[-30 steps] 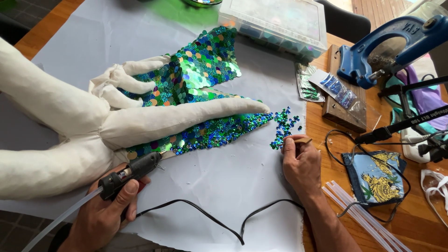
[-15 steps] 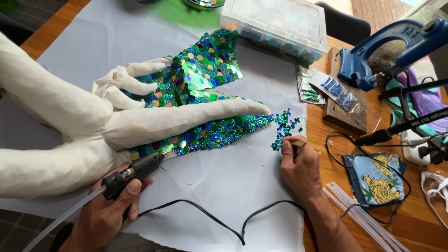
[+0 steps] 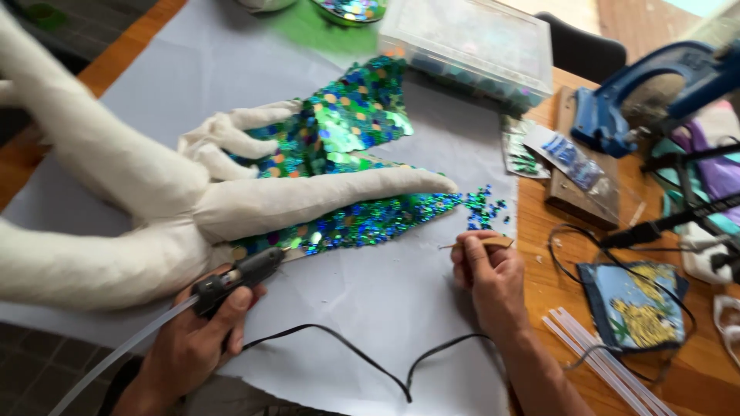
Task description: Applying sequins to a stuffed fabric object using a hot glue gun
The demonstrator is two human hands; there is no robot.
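The left hand (image 3: 193, 347) was clenched around a black glue gun (image 3: 235, 277), its nozzle at the lower edge of the sequined fabric (image 3: 347, 154). The right hand (image 3: 493, 281), palm down with fingers curled, pinched a thin stick (image 3: 482, 243) beside loose sequins (image 3: 486, 204) near the right edge of the white paper sheet (image 3: 370, 300) on the desk (image 3: 570, 262). A white cloth figure (image 3: 154, 200) lay across the fabric. Compared with half a second earlier, both hands were in nearly the same pose and place.

A craft workshop is showing here: a wooden surface (image 3: 686, 370) is carrying a clear bead box (image 3: 470, 42), loose sequins (image 3: 486, 206), glue sticks (image 3: 601, 362) and a blue hand press (image 3: 647, 92).
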